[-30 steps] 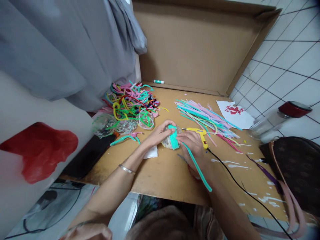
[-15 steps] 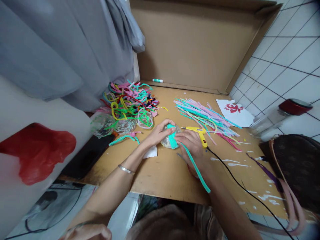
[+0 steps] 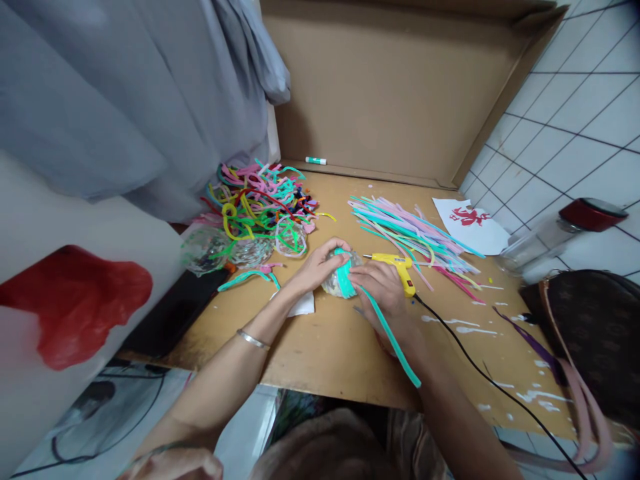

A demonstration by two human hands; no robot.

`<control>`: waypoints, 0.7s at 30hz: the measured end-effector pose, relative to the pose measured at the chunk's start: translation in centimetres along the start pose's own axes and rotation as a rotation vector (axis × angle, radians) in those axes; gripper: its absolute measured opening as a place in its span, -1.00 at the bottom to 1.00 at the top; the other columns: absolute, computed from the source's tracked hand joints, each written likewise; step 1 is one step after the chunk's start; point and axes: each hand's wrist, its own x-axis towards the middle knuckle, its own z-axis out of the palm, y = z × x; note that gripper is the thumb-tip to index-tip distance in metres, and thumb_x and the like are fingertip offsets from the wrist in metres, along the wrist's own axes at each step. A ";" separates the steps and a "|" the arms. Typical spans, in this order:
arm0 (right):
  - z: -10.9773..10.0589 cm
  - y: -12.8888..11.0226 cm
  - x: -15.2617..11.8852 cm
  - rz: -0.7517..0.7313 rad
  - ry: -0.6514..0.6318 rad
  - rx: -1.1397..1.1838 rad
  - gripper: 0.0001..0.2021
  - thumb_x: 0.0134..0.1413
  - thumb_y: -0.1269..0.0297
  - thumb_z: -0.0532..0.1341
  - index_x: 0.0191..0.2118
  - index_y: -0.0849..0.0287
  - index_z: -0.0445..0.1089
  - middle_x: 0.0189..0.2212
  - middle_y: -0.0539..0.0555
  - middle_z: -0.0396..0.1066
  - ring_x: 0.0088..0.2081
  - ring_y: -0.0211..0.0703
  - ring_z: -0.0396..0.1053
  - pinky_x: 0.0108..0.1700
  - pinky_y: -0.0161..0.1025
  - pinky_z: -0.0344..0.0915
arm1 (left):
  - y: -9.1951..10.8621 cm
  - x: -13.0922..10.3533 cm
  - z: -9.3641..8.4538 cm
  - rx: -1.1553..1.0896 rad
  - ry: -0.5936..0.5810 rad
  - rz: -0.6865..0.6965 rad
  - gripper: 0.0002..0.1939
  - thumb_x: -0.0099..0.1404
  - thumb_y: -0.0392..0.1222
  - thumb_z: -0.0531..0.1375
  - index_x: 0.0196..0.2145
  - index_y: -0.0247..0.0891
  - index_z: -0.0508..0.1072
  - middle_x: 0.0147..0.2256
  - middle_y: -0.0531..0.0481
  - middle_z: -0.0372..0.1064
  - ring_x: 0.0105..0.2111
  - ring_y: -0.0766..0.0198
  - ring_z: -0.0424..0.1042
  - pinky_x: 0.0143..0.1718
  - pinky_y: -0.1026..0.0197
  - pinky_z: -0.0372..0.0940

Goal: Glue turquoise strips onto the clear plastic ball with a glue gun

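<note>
My left hand [image 3: 319, 265] is closed around a clear, roundish plastic piece [image 3: 331, 287] with turquoise pipe cleaner strips [image 3: 344, 275] across its middle. From the other side, my right hand [image 3: 383, 287] pinches a turquoise pipe cleaner [image 3: 393, 337] against the same piece; its loose end hangs over the right wrist toward me. The fingertips of both hands partly cover the plastic piece. Just beyond my right hand lies a yellow hot glue gun [image 3: 400, 265], its nozzle pointing left. A white paper scrap [image 3: 303, 305] lies under my left wrist.
Tangled colourful pipe cleaners [image 3: 260, 197] are heaped at the back left, near wrapped clear pieces [image 3: 250, 251]. Straight pipe cleaners [image 3: 410, 230] lie at the back right. A black cord [image 3: 470, 360] crosses the right side, near a brown bag [image 3: 585, 333] and a bottle [image 3: 540, 240].
Almost nothing differs. Both hands stay on the plastic piece, and the loose turquoise pipe cleaner hangs as before. The view has shifted very slightly.
</note>
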 end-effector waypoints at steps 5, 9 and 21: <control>-0.1 0.0 -0.1 -0.002 -0.027 -0.004 -0.83 0.23 0.37 0.11 -0.22 0.05 0.45 -0.19 0.02 0.55 -0.12 -0.15 0.39 -0.08 -0.14 0.23 | -0.1 0.0 0.1 -0.011 0.029 0.016 -0.69 0.32 0.04 0.05 -0.24 -0.26 0.37 -0.28 0.02 0.37 -0.27 0.28 0.33 -0.21 0.27 0.24; 0.0 -0.1 -0.1 -0.043 -0.002 -0.015 -0.83 0.24 0.36 0.10 -0.22 0.06 0.44 -0.20 0.04 0.55 -0.13 -0.13 0.39 -0.07 -0.13 0.24 | 0.1 0.0 0.1 0.017 0.028 -0.009 -0.72 0.23 0.00 0.12 -0.22 -0.26 0.37 -0.29 0.04 0.38 -0.32 0.29 0.31 -0.29 0.29 0.22; 0.3 0.1 -0.3 -0.042 0.008 -0.035 -0.83 0.23 0.37 0.10 -0.20 0.06 0.44 -0.21 0.05 0.55 -0.11 -0.14 0.39 -0.03 -0.13 0.21 | -0.5 0.3 0.3 -0.041 0.041 0.026 -0.68 0.33 0.05 0.05 -0.24 -0.27 0.38 -0.25 -0.01 0.41 -0.20 0.24 0.37 -0.13 0.26 0.26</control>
